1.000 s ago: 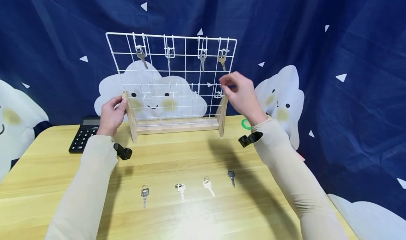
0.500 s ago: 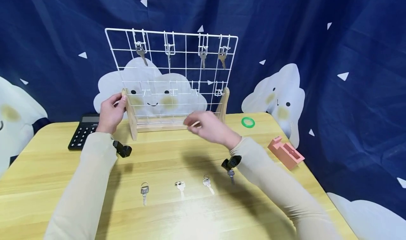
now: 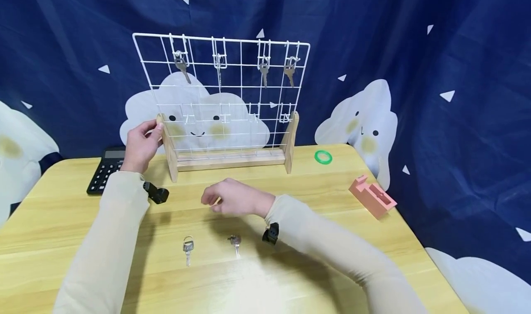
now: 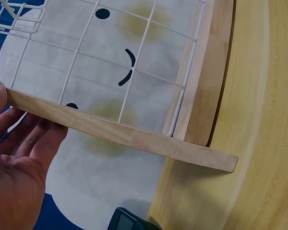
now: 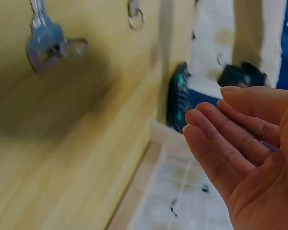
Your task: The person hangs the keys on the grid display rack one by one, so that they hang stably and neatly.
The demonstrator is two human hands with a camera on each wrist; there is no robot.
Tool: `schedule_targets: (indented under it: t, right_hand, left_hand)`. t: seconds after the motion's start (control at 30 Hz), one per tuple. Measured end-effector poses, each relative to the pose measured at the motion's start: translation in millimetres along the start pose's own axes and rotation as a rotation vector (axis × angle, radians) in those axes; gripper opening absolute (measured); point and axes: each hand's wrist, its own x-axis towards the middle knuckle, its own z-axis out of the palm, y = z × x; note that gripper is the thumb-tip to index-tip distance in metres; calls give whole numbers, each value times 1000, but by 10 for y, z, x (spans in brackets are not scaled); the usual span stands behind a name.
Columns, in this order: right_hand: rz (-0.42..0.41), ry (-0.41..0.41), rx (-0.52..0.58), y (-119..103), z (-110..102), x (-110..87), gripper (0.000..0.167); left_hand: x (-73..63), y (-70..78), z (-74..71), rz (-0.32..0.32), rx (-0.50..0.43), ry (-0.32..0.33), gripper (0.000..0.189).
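My left hand [image 3: 141, 145] grips the upper end of the left wooden post [image 3: 169, 152] of a white wire-grid rack. In the left wrist view, thumb and fingers are on either side of that post. Several keys hang from the rack's top hooks, among them a silver key [image 3: 264, 72] and a brassy key [image 3: 289, 73]. Low over the table, my right hand [image 3: 236, 196] has loosely bent fingers and nothing in them. Below it lie a key with a ring [image 3: 188, 246] and a second key [image 3: 235, 241]. The right arm hides the table behind it.
A black calculator [image 3: 99, 173] lies left of the rack, partly behind the left hand. A green ring [image 3: 323, 162] and a pink block [image 3: 371, 198] are at the table's right side. White hooks [image 3: 285, 117] line the rack's lower row. A dark blue curtain hangs behind.
My right hand has moved from the rack's right post down and left, over the table above the keys. The left hand still holds the post. Two table keys are now behind the right arm.
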Motion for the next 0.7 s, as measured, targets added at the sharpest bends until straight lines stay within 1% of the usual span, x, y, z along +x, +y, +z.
schedule_targets:
  t: [0.17, 0.33, 0.47, 0.7]
  right_hand:
    - [9, -94, -17, -69, 204, 113, 29]
    - [25, -166, -53, -118, 416, 241, 30]
    - [23, -201, -110, -134, 543, 311, 28]
    - [-1, -227, -191, -171, 648, 384, 26]
  left_hand:
    - [-8, 18, 4, -8, 6, -2, 56]
    - [-8, 5, 8, -11, 6, -1, 56]
    - [-3, -12, 12, -14, -2, 1, 56]
    - [8, -18, 18, -1, 4, 15, 56]
